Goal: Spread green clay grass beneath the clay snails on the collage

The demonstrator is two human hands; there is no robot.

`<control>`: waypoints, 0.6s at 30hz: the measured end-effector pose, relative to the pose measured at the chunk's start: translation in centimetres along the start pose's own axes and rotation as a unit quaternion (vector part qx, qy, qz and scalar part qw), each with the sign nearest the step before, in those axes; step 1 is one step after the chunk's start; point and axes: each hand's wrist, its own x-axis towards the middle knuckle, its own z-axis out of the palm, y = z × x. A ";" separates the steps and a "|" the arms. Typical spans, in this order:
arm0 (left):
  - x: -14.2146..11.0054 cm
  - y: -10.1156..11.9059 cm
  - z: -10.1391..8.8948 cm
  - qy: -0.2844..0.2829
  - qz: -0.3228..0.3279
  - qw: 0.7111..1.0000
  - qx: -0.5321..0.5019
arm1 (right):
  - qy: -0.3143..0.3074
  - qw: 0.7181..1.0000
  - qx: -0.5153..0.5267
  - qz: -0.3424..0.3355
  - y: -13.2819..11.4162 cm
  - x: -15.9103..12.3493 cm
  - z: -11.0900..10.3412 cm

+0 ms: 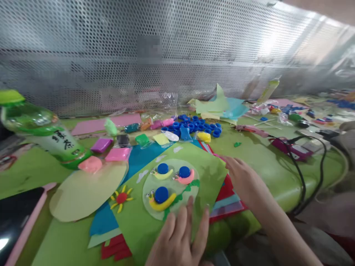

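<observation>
Two hands are at a green paper (206,166) with three snails (163,203) on it.
The left hand (179,240) is open, fingers spread over the bottom part of the paper. The right hand (244,179) is at the paper's right edge; I can't tell if it is pinching it. The snails have blue caps (184,171) and sit on a pale round piece (180,164), right of a red and yellow sun (121,198).

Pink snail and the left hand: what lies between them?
A strip of green leaves, on the pale disc, lies between the pink snail and the left hand. The head view shows it.
</observation>
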 end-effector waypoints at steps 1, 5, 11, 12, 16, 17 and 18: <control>-0.1 -0.3 -0.1 0.004 -0.018 1.000 0.003 | -0.005 1.000 0.000 -0.015 0.1 0.7 0.0; -0.5 -1.3 -0.7 -0.015 -0.015 1.000 -0.005 | -0.022 0.998 -0.003 -0.062 -0.1 2.7 0.5; -0.6 -1.0 -1.1 -0.073 -0.068 0.994 -0.040 | -0.041 0.992 0.004 -0.119 0.0 2.7 1.5; -0.6 -1.0 -1.0 -0.087 -0.086 0.991 -0.051 | -0.040 0.991 0.002 -0.130 0.2 2.7 1.3; -0.3 -2.5 -1.4 -0.098 -0.106 0.988 -0.059 | 0.003 0.995 -0.030 -0.099 2.1 4.1 -0.3; -0.3 -3.1 -1.7 -0.099 -0.112 0.987 -0.060 | 0.017 0.996 -0.043 -0.072 2.9 4.6 -0.8; -0.4 -3.9 -2.1 -0.100 -0.122 0.986 -0.061 | 0.025 0.997 -0.055 -0.042 3.7 5.1 -1.2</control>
